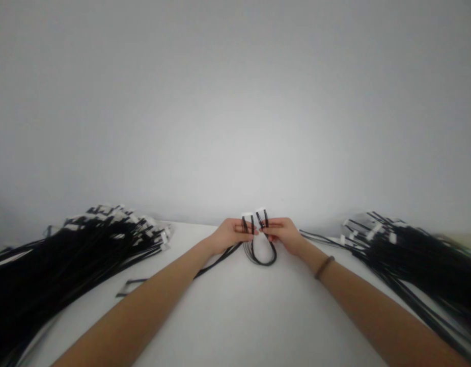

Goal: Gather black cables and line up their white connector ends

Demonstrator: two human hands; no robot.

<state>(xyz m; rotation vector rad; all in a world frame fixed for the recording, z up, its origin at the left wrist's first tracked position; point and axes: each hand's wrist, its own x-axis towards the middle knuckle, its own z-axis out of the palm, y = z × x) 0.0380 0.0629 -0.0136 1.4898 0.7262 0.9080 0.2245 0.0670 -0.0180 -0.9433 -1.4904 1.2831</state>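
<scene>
Both hands meet over the middle of the white table, each pinching part of a black wire harness (pixel 264 263). My left hand (pixel 230 235) is closed on the wires just below a white connector (pixel 248 215). Close beside it, my right hand (pixel 283 233) is closed on the wires below a second white connector (pixel 261 209). Between the hands the wires hang down in a U-shaped loop. More black wire runs from under my left hand down to the left, passing behind my left forearm, with a forked end (pixel 122 288) showing on its far side.
On the left lies a large pile of black wire harnesses (pixel 78 265) with white connectors at their ends. A similar pile (pixel 418 260) lies on the right, its loose wires reaching towards my right wrist. A plain pale wall (pixel 235 102) rises behind the white table (pixel 254 316).
</scene>
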